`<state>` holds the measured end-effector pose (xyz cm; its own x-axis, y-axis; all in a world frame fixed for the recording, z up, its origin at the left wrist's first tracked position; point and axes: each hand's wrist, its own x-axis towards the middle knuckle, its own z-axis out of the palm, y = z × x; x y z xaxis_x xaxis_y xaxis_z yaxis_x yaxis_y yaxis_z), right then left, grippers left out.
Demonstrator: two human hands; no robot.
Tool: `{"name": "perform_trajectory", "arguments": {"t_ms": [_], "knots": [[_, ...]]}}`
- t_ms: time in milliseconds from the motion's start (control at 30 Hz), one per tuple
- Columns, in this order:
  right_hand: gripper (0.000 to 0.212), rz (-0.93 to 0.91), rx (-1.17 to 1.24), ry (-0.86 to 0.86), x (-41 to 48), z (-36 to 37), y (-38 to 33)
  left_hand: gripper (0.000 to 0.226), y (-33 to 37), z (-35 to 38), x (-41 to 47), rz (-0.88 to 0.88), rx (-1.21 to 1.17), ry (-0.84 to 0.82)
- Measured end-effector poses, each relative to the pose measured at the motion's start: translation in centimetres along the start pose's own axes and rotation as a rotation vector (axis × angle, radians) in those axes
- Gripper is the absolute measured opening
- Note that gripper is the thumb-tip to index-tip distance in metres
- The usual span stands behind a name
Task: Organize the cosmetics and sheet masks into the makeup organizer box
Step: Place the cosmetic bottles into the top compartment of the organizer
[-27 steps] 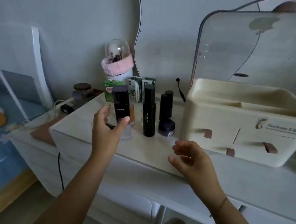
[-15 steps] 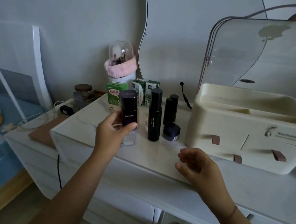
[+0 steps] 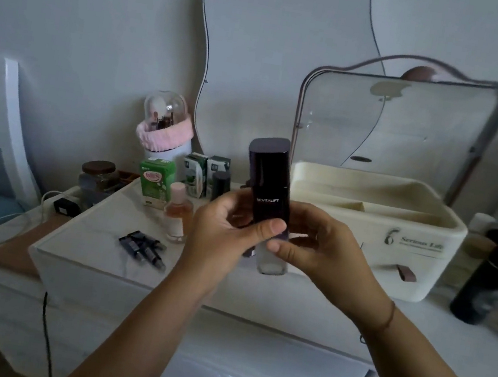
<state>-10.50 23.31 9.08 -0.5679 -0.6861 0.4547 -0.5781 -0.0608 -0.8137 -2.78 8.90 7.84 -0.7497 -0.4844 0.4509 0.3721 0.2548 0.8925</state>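
A dark, square Revitalift bottle [image 3: 269, 188] with a clear base is lifted above the dresser top, upright, in front of the cream organizer box [image 3: 394, 253]. My left hand [image 3: 220, 236] grips its lower part, thumb across the front. My right hand [image 3: 319, 248] wraps its fingers round the bottle's base from the right. The organizer's clear lid [image 3: 390, 129] stands raised, and its top compartments look bare. On the dresser lie a peach bottle with a pink cap [image 3: 178, 213] and several small dark tubes [image 3: 143, 248].
At the back stand a green carton [image 3: 155, 181], small green-and-white boxes [image 3: 202, 174], a dark bottle [image 3: 220, 184], a brush holder with a pink band [image 3: 165, 129] and a brown-lidded jar [image 3: 97, 179]. A tall black bottle [image 3: 488, 275] stands right of the organizer. A wavy mirror leans behind.
My left hand lifted the dark bottle off the dresser and carried it right, toward the organizer. My right hand rose from the dresser edge and took hold of its base. The view moved closer.
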Motion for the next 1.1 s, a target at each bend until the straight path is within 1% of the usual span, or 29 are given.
{"name": "perform_trajectory", "arguments": {"t_ms": [33,100,167,200,233,300,333,400,600,733,833,933,1100], "knots": [[0.050,-0.007,-0.003,0.016,0.1,-0.8,-0.1,0.055,0.3,0.9,0.5,0.003,0.000,-0.015],[0.049,-0.020,0.029,0.044,0.5,-2.5,-0.3,0.052,0.6,2.4,1.6,0.022,-0.004,-0.027],[0.050,-0.032,0.058,0.075,0.9,-4.1,-0.7,0.057,0.7,3.6,2.5,0.051,-0.024,-0.045],[0.052,-0.047,0.051,0.090,1.1,-4.9,-0.9,0.059,0.6,4.1,2.8,0.075,0.006,-0.059],[0.053,-0.064,0.037,0.104,1.5,-5.6,-1.1,0.059,0.4,4.4,3.0,0.104,0.076,-0.074],[0.056,-0.080,0.006,0.134,2.3,-7.0,-1.2,0.050,-0.6,4.8,3.3,0.148,0.248,-0.113],[0.056,-0.074,-0.015,0.146,2.8,-7.7,-1.0,0.047,-1.4,4.9,3.4,0.148,0.305,-0.129],[0.053,-0.044,-0.082,0.159,4.1,-8.6,-0.3,0.047,-2.7,5.1,3.4,0.128,0.367,-0.142],[0.046,0.033,-0.175,0.186,8.0,-9.7,2.7,0.046,-4.1,5.2,3.6,0.186,0.324,-0.096],[0.045,0.159,-0.172,0.162,10.1,-9.2,4.6,0.043,-4.5,5.2,3.6,0.198,0.320,-0.102],[0.040,0.303,-0.098,0.148,11.5,-8.8,5.6,0.035,-4.9,5.1,3.6,0.208,0.325,-0.097],[0.042,0.414,-0.016,0.138,13.0,-8.7,5.8,0.033,-5.2,5.1,3.5,0.220,0.327,-0.089],[0.046,0.481,0.069,0.162,14.9,-8.2,6.2,0.033,-5.6,5.1,3.5,0.231,0.351,-0.094]]}}
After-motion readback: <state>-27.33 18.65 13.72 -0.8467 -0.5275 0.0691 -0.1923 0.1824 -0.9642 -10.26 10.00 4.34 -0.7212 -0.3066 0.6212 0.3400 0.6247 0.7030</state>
